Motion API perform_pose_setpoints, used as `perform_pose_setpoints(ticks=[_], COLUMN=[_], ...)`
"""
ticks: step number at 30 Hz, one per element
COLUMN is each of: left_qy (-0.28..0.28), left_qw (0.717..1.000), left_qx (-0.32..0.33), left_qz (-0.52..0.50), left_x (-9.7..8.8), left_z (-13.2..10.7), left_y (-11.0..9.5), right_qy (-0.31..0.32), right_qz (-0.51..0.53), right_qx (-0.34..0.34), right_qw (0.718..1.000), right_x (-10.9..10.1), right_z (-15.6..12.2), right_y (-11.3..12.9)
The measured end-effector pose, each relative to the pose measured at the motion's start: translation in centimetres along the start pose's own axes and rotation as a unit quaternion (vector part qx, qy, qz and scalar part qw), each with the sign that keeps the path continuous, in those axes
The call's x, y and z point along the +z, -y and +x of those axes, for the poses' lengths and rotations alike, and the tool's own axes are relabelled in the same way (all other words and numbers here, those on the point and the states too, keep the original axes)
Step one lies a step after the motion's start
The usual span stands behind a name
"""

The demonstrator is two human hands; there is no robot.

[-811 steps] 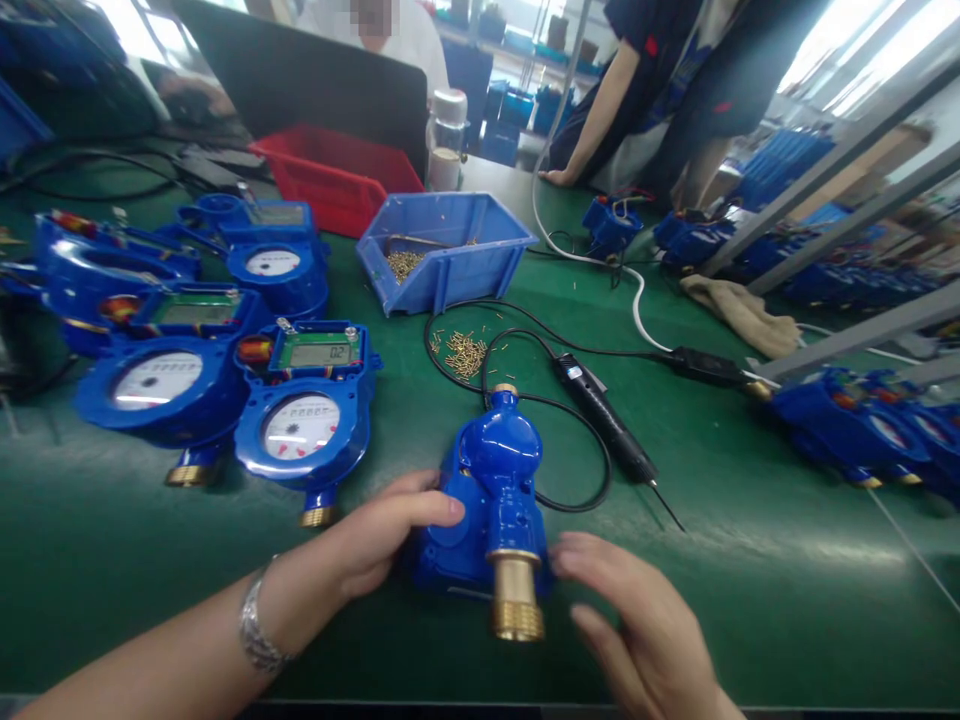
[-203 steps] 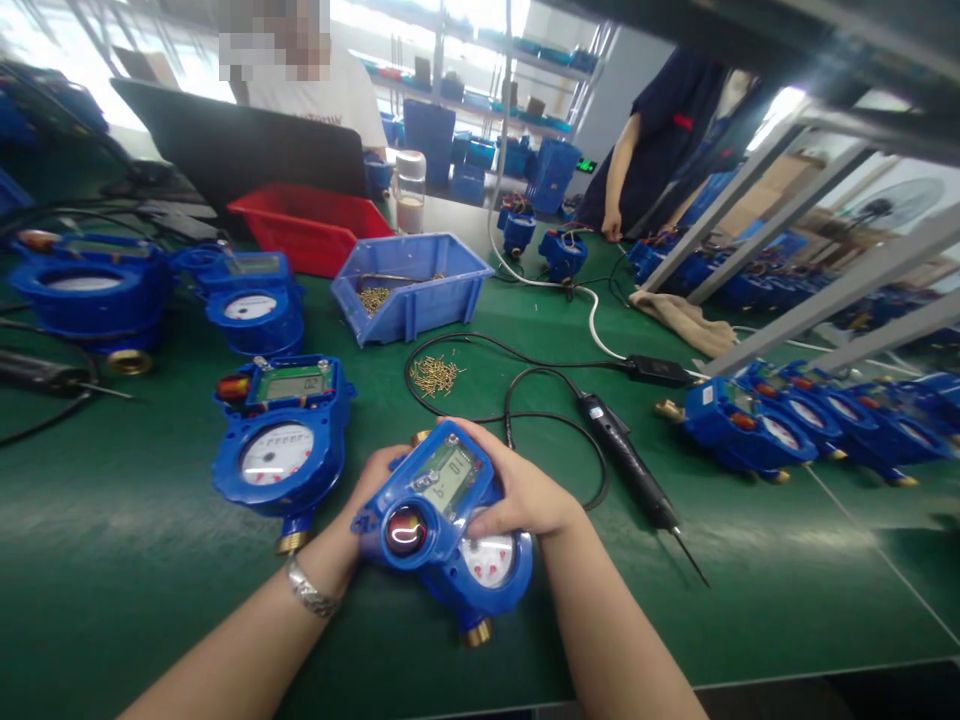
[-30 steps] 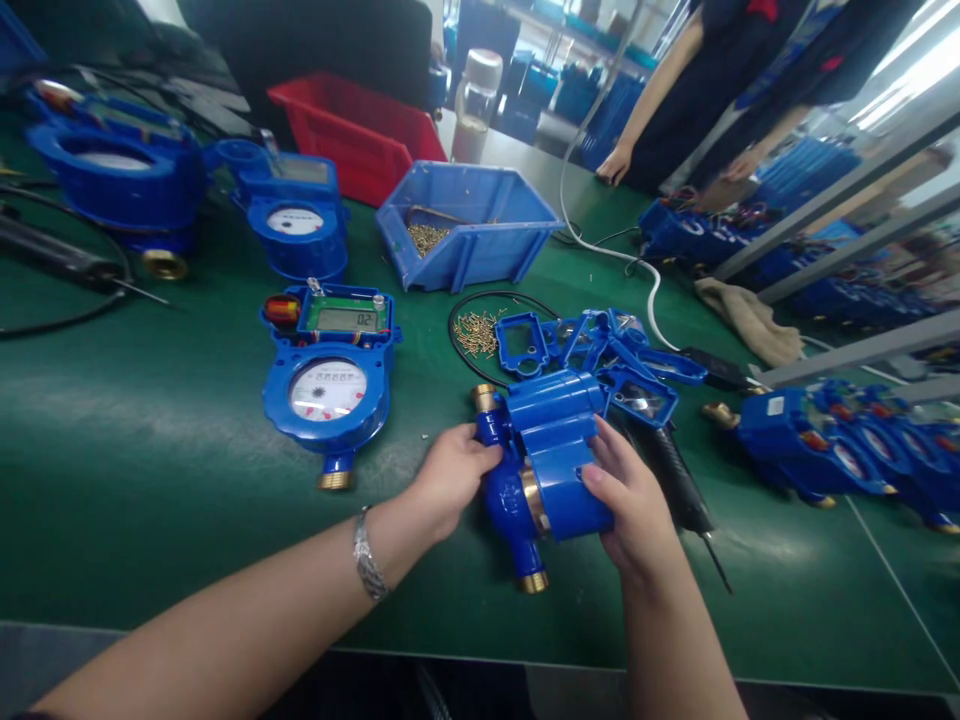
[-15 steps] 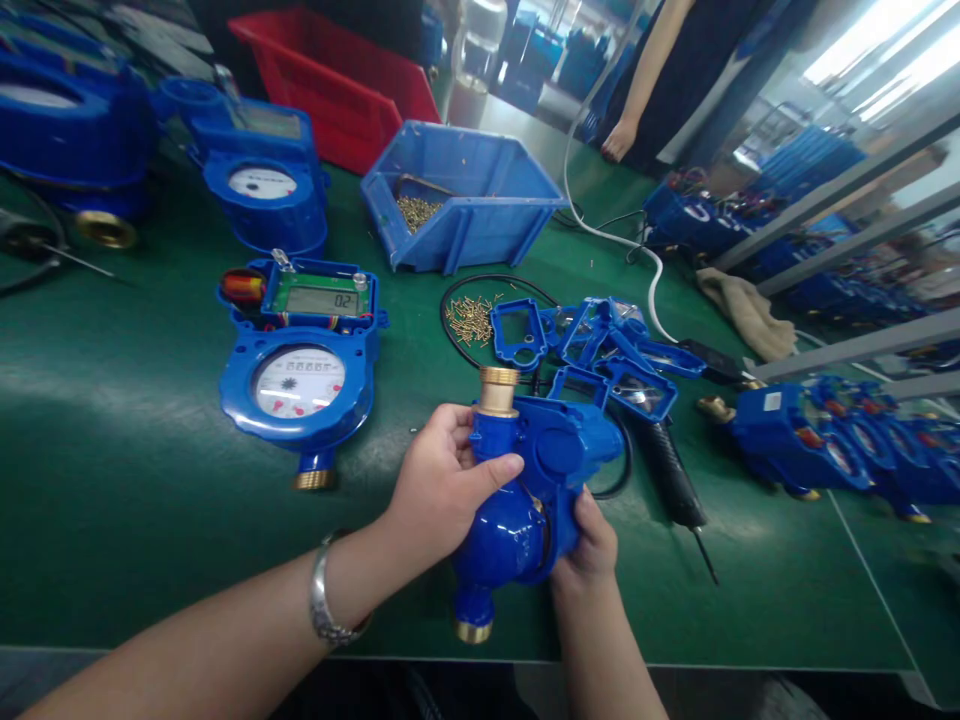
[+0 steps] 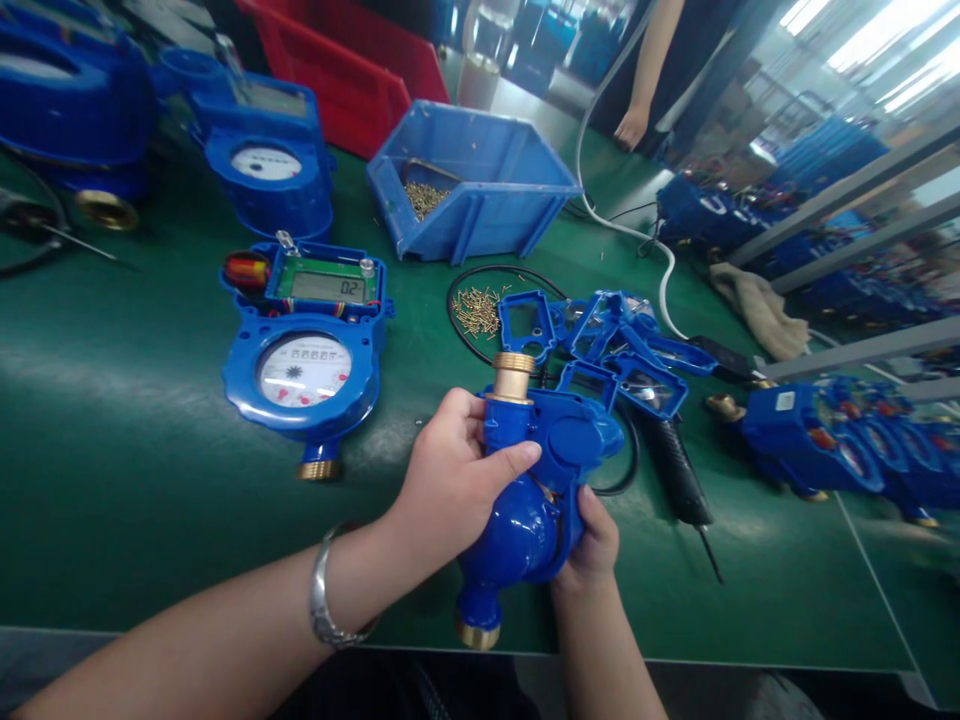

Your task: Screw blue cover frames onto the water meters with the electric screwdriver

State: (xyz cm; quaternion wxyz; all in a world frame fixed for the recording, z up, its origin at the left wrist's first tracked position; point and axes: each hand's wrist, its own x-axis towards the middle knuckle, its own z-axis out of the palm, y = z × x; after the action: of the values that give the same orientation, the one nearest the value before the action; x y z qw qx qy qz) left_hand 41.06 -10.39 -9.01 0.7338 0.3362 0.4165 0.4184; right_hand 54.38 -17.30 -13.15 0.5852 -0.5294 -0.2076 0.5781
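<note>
- The bare left hand (image 5: 450,480), with a silver bracelet (image 5: 322,590) on its wrist, is gripping a glossy blue water meter with threaded brass ends (image 5: 517,530); its fingers are curling partly closed around the upper neck, the thumb lying across the front.
- The bare right hand (image 5: 596,545) is holding the meter's lower right side, thumb showing (its other fingers are hiding behind the body, so their spread I cannot tell).
- The meter is standing slightly tilted near the front edge of the green counter (image 5: 135,480); whether it is touching the surface I cannot tell.
- Just beyond it, a jumble of blue plastic frame-shaped covers (image 5: 616,335) is lying over part of a black cylindrical electric screwdriver (image 5: 675,470), blocking its rear end, while the thin metal bit is pointing toward the near edge.
- A heap of small brass screws (image 5: 478,312) is lying beside the covers, inside a loop of black cable.
- A light-blue plastic bin (image 5: 495,215) is standing behind the heap, with a red plastic bin (image 5: 337,80) behind that.
- To the left, an opened blue meter with a white dial (image 5: 304,370) is showing its small display.
- More blue meters (image 5: 810,430) are crowding the right side beneath grey metal bars (image 5: 900,345).
- A co-worker's hand (image 5: 634,127) is resting at the far side.
</note>
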Motion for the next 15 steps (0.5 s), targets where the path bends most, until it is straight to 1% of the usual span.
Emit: perform_pose_setpoints(ticks=[4,7,9,11,13,15], left_qy=[-0.002,0.014,0.022,0.033,0.055,0.087], left_qw=[1.0,1.0,1.0,0.999,0.995,0.989], left_qx=[0.005,0.012,0.002,-0.019,-0.038,-0.049], left_qz=[-0.001,-0.006,-0.016,-0.037,-0.069,-0.108], left_x=[-0.2,-0.4,-0.6,-1.0,-1.4,-1.7], left_z=[0.1,0.3,0.3,0.3,0.4,0.4], left_y=[0.2,0.3,0.2,0.0,-0.3,-0.6], right_qy=[0.008,0.013,0.018,0.026,0.035,0.023], right_qz=[0.016,0.016,0.001,-0.015,-0.021,-0.041], right_qx=[-0.024,-0.023,-0.02,-0.031,-0.056,-0.082], right_qw=[1.0,1.0,1.0,0.999,0.998,0.996], right_x=[0.1,0.2,0.1,0.1,0.0,0.0], right_z=[-0.4,-0.8,-1.1,-1.4,-1.6,-1.8], right_y=[-0.4,-0.6,-0.4,0.1,0.8,1.2])
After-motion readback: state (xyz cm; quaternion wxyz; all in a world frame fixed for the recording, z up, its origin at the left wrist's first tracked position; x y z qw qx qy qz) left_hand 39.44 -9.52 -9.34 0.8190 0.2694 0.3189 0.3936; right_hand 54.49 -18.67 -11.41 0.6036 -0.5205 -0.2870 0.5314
